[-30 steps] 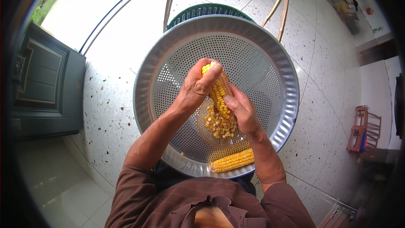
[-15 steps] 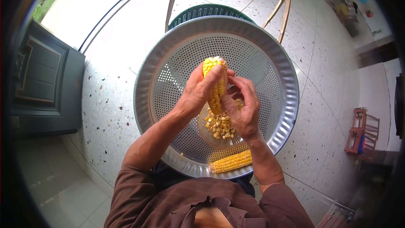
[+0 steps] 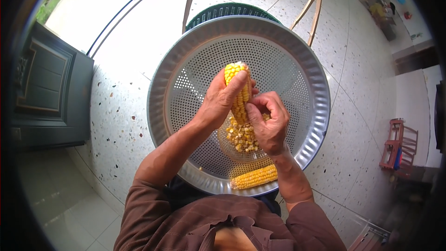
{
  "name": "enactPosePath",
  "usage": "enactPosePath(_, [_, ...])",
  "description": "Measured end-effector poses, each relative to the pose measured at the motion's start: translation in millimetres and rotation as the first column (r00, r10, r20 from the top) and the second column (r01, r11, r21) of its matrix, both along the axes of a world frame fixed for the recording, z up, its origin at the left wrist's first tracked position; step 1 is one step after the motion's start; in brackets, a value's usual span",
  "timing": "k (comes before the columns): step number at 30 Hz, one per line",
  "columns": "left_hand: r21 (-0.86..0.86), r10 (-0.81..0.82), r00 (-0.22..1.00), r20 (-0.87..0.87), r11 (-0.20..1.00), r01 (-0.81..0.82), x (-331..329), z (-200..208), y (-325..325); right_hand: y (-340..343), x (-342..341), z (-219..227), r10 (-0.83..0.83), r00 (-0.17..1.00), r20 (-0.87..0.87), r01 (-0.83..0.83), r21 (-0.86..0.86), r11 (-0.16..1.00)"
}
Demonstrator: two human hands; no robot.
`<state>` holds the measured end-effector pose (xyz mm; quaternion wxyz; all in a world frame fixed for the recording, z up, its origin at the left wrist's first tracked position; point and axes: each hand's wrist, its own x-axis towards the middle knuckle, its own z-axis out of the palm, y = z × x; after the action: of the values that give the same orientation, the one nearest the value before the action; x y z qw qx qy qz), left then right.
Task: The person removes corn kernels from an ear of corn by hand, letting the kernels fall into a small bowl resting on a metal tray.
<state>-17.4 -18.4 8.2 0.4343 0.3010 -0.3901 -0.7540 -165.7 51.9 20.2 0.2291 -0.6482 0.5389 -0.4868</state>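
My left hand (image 3: 219, 98) is wrapped round an upright ear of corn (image 3: 240, 102), its thumb lying along the upper part. Fingers curled, my right hand (image 3: 269, 121) presses thumb and forefinger at the cob's lower right side; whether a kernel is pinched there is too small to tell. Beneath both hands a clear bowl (image 3: 224, 148) holds loose yellow kernels (image 3: 242, 137), partly hidden by the right hand. The bowl rests in a wide perforated metal basin (image 3: 195, 74). A second ear of corn (image 3: 253, 177) lies against the basin's near rim.
Behind the basin stands a green basket (image 3: 232, 13) with a wooden carrying frame (image 3: 315, 14). A dark panelled door (image 3: 51, 88) is at the left. Red-brown chairs (image 3: 397, 146) stand at the far right on the speckled tile floor (image 3: 121, 107).
My right hand has shifted slightly down and right, and its fingers have curled in more. The left hand and its ear of corn stay almost where they were.
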Motion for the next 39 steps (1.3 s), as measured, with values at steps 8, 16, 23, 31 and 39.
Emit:
enactPosePath(8, [-0.091, 0.029, 0.999, 0.031, 0.996, -0.026, -0.7, 0.8, -0.3, 0.3, -0.9, -2.4, 0.018, 0.959, 0.282, -0.066, 0.161, 0.985])
enactPosePath(16, [-0.022, 0.012, 0.999, -0.045, 1.000, -0.013, 2.7, 0.8, -5.4, -4.7, -3.4, -5.0, 0.021, 0.997, -0.072, -0.026, -0.072, 0.997])
enactPosePath(23, [-0.017, -0.013, 1.000, 0.020, 1.000, 0.014, 5.1, 1.9, -5.5, -5.3, -6.5, -5.8, 0.062, 0.996, -0.070, -0.069, -0.090, 0.994])
enactPosePath(31, [-0.018, -0.067, 0.998, 0.005, 0.998, 0.067, 5.1, -1.3, -5.6, -6.6, -3.1, -7.7, -0.047, 0.960, -0.277, -0.034, -0.279, 0.960])
enactPosePath(39, [0.065, -0.002, 0.995, -0.100, 0.998, 0.008, 8.4, 1.0, -9.2, -6.2, -8.7, -1.7, 0.050, 0.997, -0.053, -0.060, -0.205, 0.977])
